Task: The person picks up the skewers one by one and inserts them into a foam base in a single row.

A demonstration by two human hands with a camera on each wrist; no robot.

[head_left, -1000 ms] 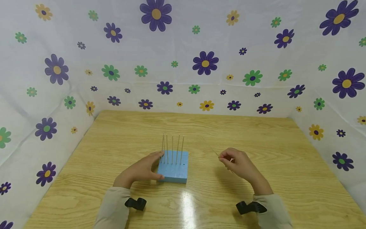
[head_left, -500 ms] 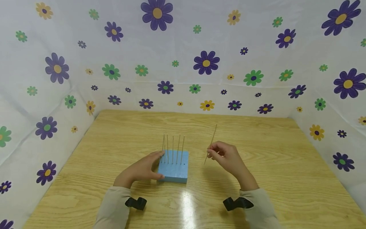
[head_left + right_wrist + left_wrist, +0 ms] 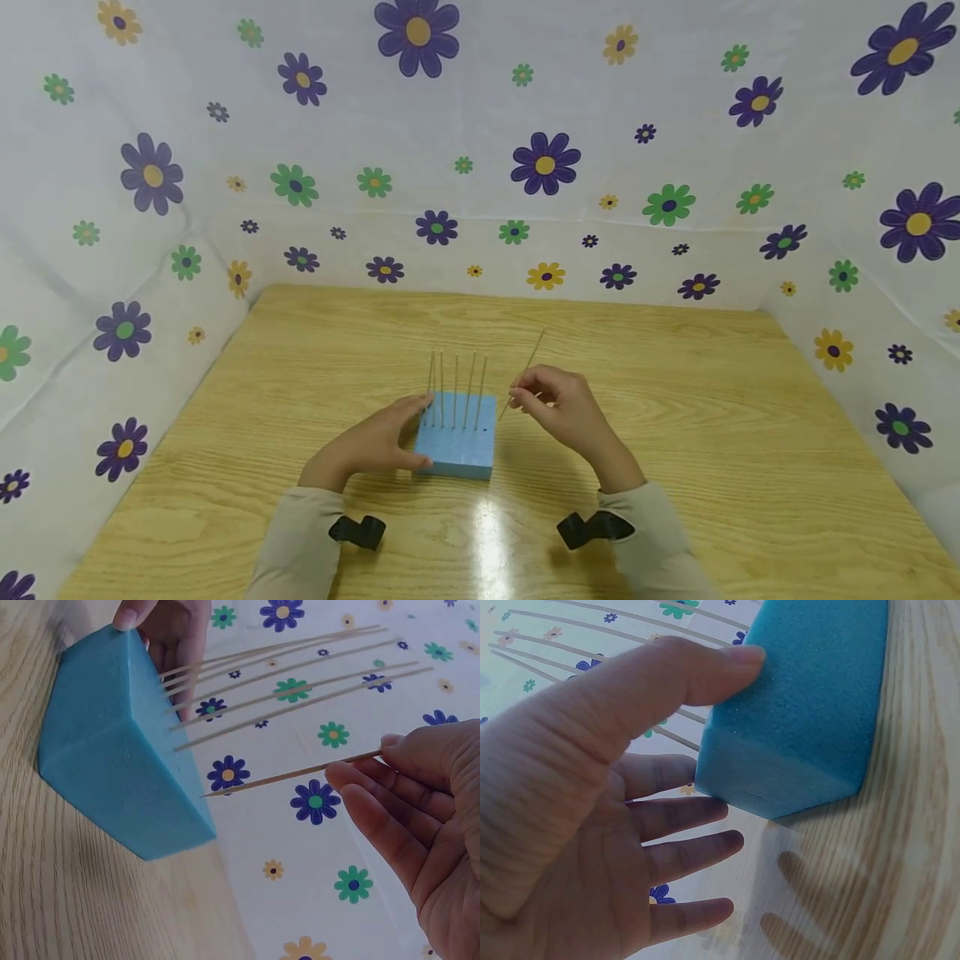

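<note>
A blue foam block point(image 3: 453, 454) lies on the table with several thin wooden skewers point(image 3: 456, 392) standing upright in a row in it. A small dark hole point(image 3: 485, 430) shows in its top, right of the row. My left hand point(image 3: 375, 442) rests at the block's left side, thumb point(image 3: 742, 664) on its front top edge, index fingertip at the side, other fingers straight and apart. My right hand point(image 3: 558, 408) pinches another skewer point(image 3: 292, 774) between thumb and fingertips. That skewer slants, its pointed lower end close to the block's right side.
The wood-grain table point(image 3: 712, 417) extends around the block on all sides. White flower-printed cloth point(image 3: 480, 108) stands at the back and both sides. Black camera mounts point(image 3: 596, 528) sit on both wrists over beige sleeves point(image 3: 656, 542).
My right hand has moved left toward the block. The skewer in it has swung from leaning left to point-down, leaning right. My left hand and the block have stayed put.
</note>
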